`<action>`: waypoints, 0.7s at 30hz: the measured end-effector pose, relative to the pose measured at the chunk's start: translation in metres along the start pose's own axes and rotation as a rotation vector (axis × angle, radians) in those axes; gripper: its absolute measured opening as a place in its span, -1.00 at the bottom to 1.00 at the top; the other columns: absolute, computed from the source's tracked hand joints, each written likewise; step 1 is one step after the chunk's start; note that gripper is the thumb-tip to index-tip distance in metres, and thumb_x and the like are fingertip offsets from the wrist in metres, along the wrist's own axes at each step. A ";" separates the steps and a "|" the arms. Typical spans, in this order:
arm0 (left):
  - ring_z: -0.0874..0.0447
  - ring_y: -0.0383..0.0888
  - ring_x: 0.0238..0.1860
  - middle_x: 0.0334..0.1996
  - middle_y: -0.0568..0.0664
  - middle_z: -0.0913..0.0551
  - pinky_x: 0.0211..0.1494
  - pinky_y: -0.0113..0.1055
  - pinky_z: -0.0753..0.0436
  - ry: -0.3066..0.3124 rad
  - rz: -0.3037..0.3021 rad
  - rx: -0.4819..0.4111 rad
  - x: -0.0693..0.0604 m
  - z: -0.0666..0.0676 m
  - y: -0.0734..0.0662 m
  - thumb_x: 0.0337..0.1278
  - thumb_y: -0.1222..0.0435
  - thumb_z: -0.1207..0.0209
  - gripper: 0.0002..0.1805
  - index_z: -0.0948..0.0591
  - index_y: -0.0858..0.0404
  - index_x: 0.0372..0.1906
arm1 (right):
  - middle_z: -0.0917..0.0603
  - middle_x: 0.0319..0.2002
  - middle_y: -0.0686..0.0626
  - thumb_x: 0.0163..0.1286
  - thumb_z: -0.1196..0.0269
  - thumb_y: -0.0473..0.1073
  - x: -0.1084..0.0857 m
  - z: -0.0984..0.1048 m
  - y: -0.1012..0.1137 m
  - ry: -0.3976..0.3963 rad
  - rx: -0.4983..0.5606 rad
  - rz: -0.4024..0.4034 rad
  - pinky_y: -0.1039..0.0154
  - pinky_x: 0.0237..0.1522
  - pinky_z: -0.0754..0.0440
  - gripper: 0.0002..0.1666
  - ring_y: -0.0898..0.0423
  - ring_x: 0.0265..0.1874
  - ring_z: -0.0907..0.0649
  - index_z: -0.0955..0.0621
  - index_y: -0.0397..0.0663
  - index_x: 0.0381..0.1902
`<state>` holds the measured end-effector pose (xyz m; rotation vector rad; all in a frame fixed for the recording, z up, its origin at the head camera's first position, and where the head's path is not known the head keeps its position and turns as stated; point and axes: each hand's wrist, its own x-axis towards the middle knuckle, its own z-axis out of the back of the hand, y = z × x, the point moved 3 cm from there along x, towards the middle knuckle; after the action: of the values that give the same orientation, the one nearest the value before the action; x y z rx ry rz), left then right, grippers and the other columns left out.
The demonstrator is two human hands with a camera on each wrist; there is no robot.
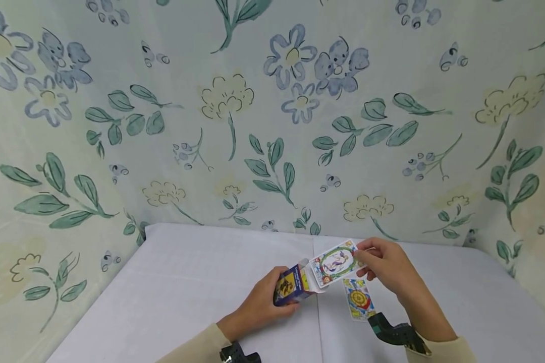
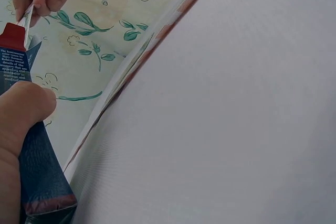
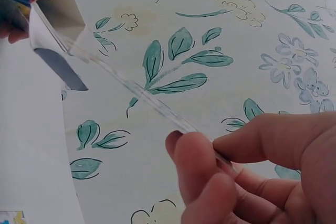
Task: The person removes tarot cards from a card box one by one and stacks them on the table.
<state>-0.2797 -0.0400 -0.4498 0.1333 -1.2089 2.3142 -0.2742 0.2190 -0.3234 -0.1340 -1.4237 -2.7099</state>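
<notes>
My left hand grips a blue card box, tilted with its opened end up and to the right. In the left wrist view the thumb presses along the box's printed side. My right hand pinches the far end of a picture card showing a figure inside a green oval wreath. The card's near end lies at the box mouth. From the right wrist the edge looks like a thin stack; I cannot tell how many cards. Another card, with a golden wheel, lies face up below the right hand.
A white cloth covers the table, with a seam or fold running through the middle. Behind it hangs a floral curtain, which also closes off both sides. Dark camera mounts sit on both wrists.
</notes>
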 end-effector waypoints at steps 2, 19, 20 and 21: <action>-0.46 -0.31 -0.05 0.02 -0.20 -0.47 0.00 -0.38 -0.53 0.001 -0.004 -0.002 -0.001 -0.001 0.000 -0.01 -0.02 -0.37 -0.22 -0.27 0.04 0.29 | -0.73 -0.30 -0.12 0.39 -0.18 -0.10 0.000 0.001 -0.001 -0.001 -0.005 -0.022 0.25 -0.44 -0.60 -0.64 0.00 -0.47 -0.68 -0.50 -0.28 -0.02; -0.46 -0.32 -0.03 0.03 -0.18 -0.47 0.05 -0.36 -0.52 -0.001 0.001 0.000 -0.001 0.000 0.000 0.00 -0.02 -0.36 -0.22 -0.26 0.04 0.31 | -0.73 -0.23 -0.19 0.45 -0.13 -0.05 0.001 0.010 -0.007 0.031 0.069 -0.067 0.26 -0.38 -0.66 -0.56 -0.01 -0.43 -0.73 -0.43 -0.26 0.11; -0.46 -0.32 -0.03 0.03 -0.18 -0.47 0.05 -0.36 -0.52 0.001 0.000 -0.002 0.000 0.000 0.000 0.00 -0.02 -0.36 -0.22 -0.27 0.04 0.30 | -0.73 -0.23 -0.19 0.45 -0.13 -0.06 0.001 0.011 -0.007 0.031 0.072 -0.069 0.26 -0.37 -0.66 -0.56 -0.01 -0.44 -0.73 -0.43 -0.27 0.11; -0.46 -0.32 -0.03 0.03 -0.19 -0.47 0.05 -0.36 -0.52 0.002 0.001 -0.003 -0.001 0.000 0.001 -0.01 -0.02 -0.36 -0.22 -0.27 0.03 0.30 | -0.73 -0.23 -0.19 0.45 -0.13 -0.06 0.001 0.011 -0.007 0.031 0.073 -0.072 0.26 -0.37 -0.66 -0.56 -0.01 -0.44 -0.73 -0.42 -0.27 0.11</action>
<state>-0.2795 -0.0403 -0.4507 0.1288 -1.2122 2.3126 -0.2754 0.2322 -0.3230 -0.0369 -1.5452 -2.6987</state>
